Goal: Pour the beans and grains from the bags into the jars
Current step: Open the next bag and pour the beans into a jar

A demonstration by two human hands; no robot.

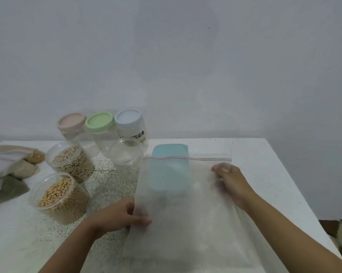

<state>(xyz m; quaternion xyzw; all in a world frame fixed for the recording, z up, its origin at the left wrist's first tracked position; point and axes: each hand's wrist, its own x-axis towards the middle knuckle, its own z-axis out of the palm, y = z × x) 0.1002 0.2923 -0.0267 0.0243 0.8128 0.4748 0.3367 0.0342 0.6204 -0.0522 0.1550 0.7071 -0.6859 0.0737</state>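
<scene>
Between the 2 hands, held up flat over the table (264,154): 1 big clear zip bag (186,213). Pinched on its left edge by the left hand (117,215), thumb in front. Gripped near the top right corner, just under the red zip line (186,158), by the right hand (231,182), fingers curled onto the plastic. Looks empty or nearly so, but too blurry to be sure.

Probably very light, soft and floppy, and a bit slippery too. Best held by pinching the edges or the thicker zip line, not the thin middle. Easy to crumple, hard to break.

Just past the right hand, behind the bag and partly seen through it: 1 blue box (170,151). Close beside the left hand: 1 small open jar (105,198), maybe empty. Further out to that hand's left: 1 jar of yellow beans (59,196) and 1 jar of tan beans (71,160), both open. Ahead of the left hand: 1 open jar with something pale (126,160). Behind those, 3 jars shut with lids: pink lid (71,120), green lid (99,121), pale blue lid (127,117). Far off to the left hand's left: more bags (8,170) lying flat on the table.
</scene>
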